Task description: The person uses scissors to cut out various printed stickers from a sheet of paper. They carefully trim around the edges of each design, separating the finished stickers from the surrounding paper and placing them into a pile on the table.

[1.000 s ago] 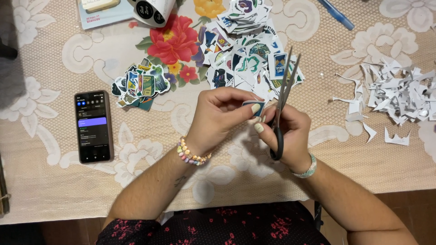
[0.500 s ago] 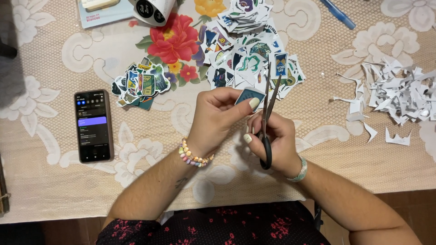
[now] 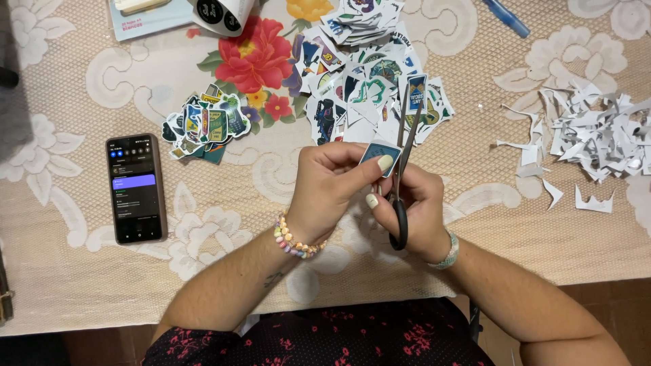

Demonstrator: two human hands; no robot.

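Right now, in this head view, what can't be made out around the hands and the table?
- Scissors: handle loops hidden inside the right hand.
- Sticker: lower part covered by the left hand; its picture too small to tell.
- White cylinder and blue pen: cut off by the top edge.
- Phone: screen text too small.

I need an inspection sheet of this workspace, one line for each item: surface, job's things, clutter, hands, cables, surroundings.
Surface: table under a beige lace cloth with a red flower print.
Job's things: scissors, blades up; a small dark sticker at the blades; loose pile of cut stickers; a smaller sticker stack.
Clutter: white paper scraps; phone, screen lit; blue pen; white round device.
Hands: left hand pinches the sticker; right hand holds the scissors.
Cables: nothing seen.
Surroundings: dark floral clothing at the bottom edge.
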